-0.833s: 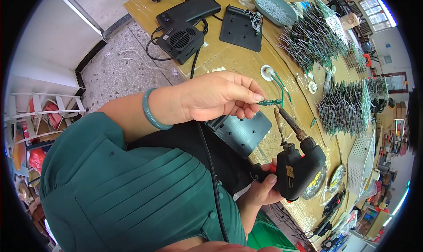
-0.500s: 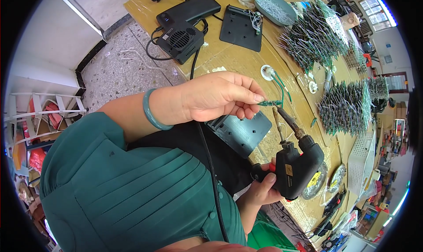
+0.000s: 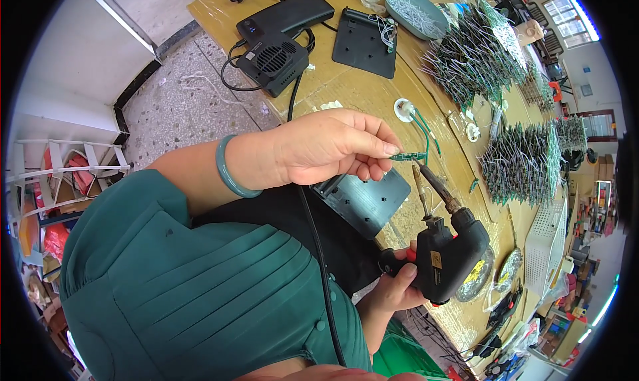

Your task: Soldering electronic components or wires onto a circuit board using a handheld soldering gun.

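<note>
My left hand (image 3: pixel 333 145) is closed, pinching a small green circuit board (image 3: pixel 414 157) between thumb and fingers. A green wire (image 3: pixel 424 131) runs near the board from a white round piece (image 3: pixel 403 109) on the table. My right hand (image 3: pixel 394 288) is wrapped round the handle of a black soldering gun (image 3: pixel 456 254) with a red trigger. Its dark heated rod (image 3: pixel 436 179) points up at the board, the tip at or very near its lower edge. A thinner feed tube (image 3: pixel 421 191) runs alongside. Below the board lies a black plastic panel (image 3: pixel 366 198), partly hidden by my left hand.
Dense bundles of green boards with wire leads (image 3: pixel 522 161) stand at the right. A blue-grey tray of white pieces (image 3: pixel 416 13), a black plate (image 3: pixel 365 43) and a black corded device (image 3: pixel 276 55) lie farther back. A black cable (image 3: pixel 311 228) crosses my front.
Almost nothing differs. The soldering gun's tip has shifted very slightly; both hands keep their hold.
</note>
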The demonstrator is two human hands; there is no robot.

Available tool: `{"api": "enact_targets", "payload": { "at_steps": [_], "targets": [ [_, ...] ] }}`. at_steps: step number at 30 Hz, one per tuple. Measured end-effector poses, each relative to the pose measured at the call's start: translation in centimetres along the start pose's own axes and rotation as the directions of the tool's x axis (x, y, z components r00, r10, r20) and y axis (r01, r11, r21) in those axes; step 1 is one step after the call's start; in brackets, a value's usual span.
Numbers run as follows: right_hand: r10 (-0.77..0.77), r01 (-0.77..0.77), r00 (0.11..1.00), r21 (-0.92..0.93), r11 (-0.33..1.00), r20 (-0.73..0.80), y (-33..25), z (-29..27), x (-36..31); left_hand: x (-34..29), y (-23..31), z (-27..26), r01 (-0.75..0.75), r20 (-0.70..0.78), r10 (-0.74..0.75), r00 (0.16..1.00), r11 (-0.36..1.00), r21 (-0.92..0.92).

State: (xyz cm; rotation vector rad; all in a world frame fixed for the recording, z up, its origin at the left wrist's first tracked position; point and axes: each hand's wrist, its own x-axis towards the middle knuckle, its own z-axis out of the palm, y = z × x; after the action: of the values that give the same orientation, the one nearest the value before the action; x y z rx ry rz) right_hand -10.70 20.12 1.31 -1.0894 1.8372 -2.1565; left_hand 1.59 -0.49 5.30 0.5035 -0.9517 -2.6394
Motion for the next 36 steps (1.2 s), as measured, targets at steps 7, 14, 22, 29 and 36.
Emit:
{"api": "enact_targets", "payload": {
  "at_steps": [7,14,22,29,36],
  "targets": [
    [-0.035,0.036,0.999,0.013,0.999,-0.015,0.0,-0.2,0.1,0.3,-0.3,-0.1,-0.166,-0.015,0.179,0.984,0.938,0.304],
    [0.038,-0.038,0.998,0.010,0.999,-0.054,1.6,-2.5,0.5,1.6,-1.2,-2.2,-0.379,0.303,0.555,0.775,0.024,0.925],
    [0.127,-0.111,0.984,0.125,0.986,-0.128,1.9,-3.2,0.8,3.5,-2.8,-2.9,-0.431,0.446,0.454,0.771,-0.143,0.891],
    [0.151,-0.132,0.986,0.220,0.967,-0.072,2.4,-4.0,1.1,3.3,-3.0,-2.7,-0.411,0.409,0.442,0.799,-0.095,0.907],
    [0.161,-0.146,0.986,0.247,0.958,-0.041,2.6,-4.4,1.2,3.1,-2.5,-1.9,-0.365,0.350,0.409,0.842,-0.044,0.930]
  ]
}}
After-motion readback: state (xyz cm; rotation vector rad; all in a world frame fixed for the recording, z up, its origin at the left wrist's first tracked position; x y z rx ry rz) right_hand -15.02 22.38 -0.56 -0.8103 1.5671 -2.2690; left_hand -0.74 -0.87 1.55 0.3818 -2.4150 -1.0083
